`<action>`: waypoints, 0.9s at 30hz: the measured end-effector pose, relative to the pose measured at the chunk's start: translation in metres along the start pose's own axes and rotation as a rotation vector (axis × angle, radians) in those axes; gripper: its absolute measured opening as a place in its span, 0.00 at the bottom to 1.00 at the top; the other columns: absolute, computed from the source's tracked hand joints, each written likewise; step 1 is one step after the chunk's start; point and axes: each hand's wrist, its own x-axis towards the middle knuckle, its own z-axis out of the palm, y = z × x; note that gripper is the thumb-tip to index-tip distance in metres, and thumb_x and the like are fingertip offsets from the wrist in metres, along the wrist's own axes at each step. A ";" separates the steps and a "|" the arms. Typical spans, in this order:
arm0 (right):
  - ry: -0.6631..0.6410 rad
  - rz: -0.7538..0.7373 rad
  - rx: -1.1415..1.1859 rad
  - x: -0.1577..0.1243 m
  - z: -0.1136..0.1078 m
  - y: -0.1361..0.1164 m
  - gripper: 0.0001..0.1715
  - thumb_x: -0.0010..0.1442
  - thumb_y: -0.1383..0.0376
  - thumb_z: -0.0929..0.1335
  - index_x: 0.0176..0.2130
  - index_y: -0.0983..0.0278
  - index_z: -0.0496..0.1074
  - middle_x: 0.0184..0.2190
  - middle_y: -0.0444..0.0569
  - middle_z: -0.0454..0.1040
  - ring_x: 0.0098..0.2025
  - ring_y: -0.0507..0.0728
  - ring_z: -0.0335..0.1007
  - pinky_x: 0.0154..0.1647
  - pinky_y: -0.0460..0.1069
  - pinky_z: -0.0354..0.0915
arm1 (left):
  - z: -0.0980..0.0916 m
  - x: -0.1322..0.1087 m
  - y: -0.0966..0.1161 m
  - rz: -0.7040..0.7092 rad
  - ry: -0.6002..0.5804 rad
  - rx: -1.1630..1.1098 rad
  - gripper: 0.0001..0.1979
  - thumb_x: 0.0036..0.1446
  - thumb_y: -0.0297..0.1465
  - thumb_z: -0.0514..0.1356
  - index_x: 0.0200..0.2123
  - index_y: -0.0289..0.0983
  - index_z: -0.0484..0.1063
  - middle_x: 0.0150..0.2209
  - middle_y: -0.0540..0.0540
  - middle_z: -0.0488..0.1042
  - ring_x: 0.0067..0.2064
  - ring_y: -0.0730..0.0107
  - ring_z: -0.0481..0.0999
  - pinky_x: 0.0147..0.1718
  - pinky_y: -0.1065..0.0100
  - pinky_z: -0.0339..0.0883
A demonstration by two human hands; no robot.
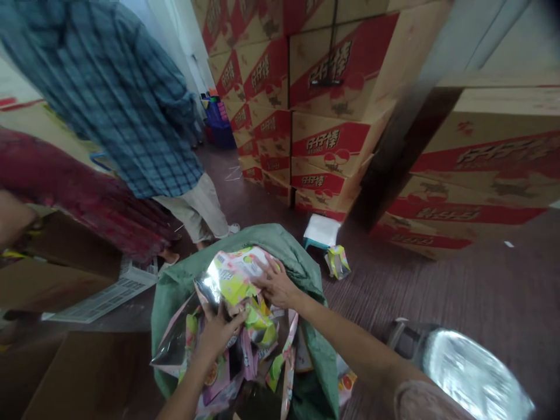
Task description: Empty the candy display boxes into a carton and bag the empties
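Pack (236,279): likely light, bendable, slick; grip by edges. Left hand (217,333), right hand (278,287) both spread against it.

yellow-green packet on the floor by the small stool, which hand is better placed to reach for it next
Probably the right hand: though on the packaging in the green sack, it is nearer the yellow-green packet. The left hand is farther off, lying farther left in the view.
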 end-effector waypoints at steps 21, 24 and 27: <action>-0.421 0.428 -0.147 -0.013 0.018 -0.019 0.28 0.61 0.73 0.60 0.60 0.71 0.64 0.43 0.66 0.78 0.47 0.67 0.76 0.45 0.57 0.69 | -0.002 -0.025 0.038 -0.349 0.079 -0.309 0.49 0.49 0.54 0.62 0.70 0.43 0.51 0.73 0.33 0.32 0.66 0.33 0.58 0.56 0.48 0.64; -0.430 0.490 -0.145 -0.021 0.031 -0.010 0.34 0.59 0.76 0.60 0.64 0.81 0.57 0.49 0.75 0.73 0.52 0.70 0.72 0.50 0.62 0.67 | -0.006 -0.026 0.048 -0.359 0.096 -0.332 0.48 0.48 0.53 0.64 0.69 0.45 0.54 0.73 0.35 0.33 0.64 0.34 0.62 0.54 0.49 0.66; -0.437 0.437 -0.062 -0.025 0.033 0.007 0.41 0.55 0.68 0.70 0.65 0.71 0.59 0.56 0.69 0.69 0.57 0.68 0.68 0.54 0.60 0.65 | -0.009 -0.027 0.053 -0.375 0.068 -0.348 0.48 0.48 0.53 0.64 0.69 0.46 0.52 0.73 0.36 0.29 0.65 0.33 0.60 0.56 0.48 0.64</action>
